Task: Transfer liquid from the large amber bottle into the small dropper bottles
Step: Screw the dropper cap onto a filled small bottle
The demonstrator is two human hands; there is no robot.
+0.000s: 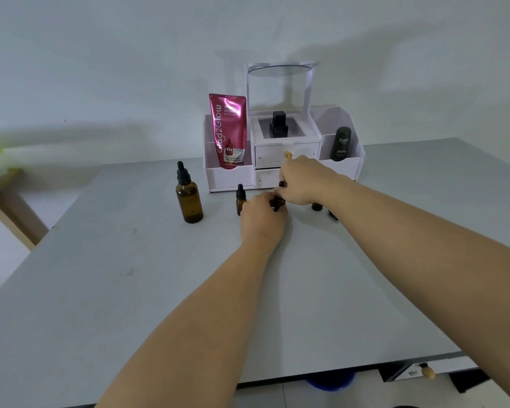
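The large amber bottle (pixel 189 201) stands upright on the grey table (pixel 130 290), capped with a black dropper, left of my hands. My left hand (pixel 262 217) grips the body of a small amber dropper bottle (pixel 278 202). My right hand (pixel 302 181) is closed over that bottle's black dropper cap (pixel 281 184) from above. Another small dropper bottle (pixel 241 200), capped, stands just left of my left hand. A further small amber bottle (pixel 317 206) shows partly below my right wrist, and a dark piece (pixel 333 214) lies beside it, mostly hidden.
A white cosmetics organiser (pixel 230 178) with drawers stands against the wall behind my hands. It holds a pink tube (pixel 228 131), a black square bottle (pixel 278 125) and a dark green bottle (pixel 340 144). A wooden table corner (pixel 15 207) is at far left.
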